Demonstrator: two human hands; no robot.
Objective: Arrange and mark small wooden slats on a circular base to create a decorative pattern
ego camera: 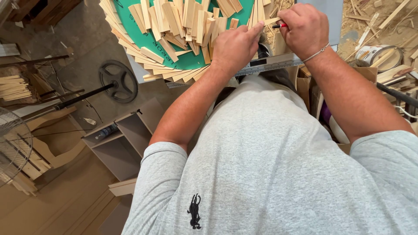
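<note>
Two hands are working at the counter's [278, 64] edge: the left hand [235, 45] is pinching a thin wood strip [271, 21] beside the green disc [185, 54]; the right hand [305, 28] is clenching a red-tipped tool [279, 25].

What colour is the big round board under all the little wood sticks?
Green round board, seen in the head view.

Your left hand [237, 43] pinches a thin pale wood strip [271, 21], lying nearly level beside the green disc [152, 41]. Your right hand [305, 28] grips a red pen [279, 25], tip touching that strip.
</note>
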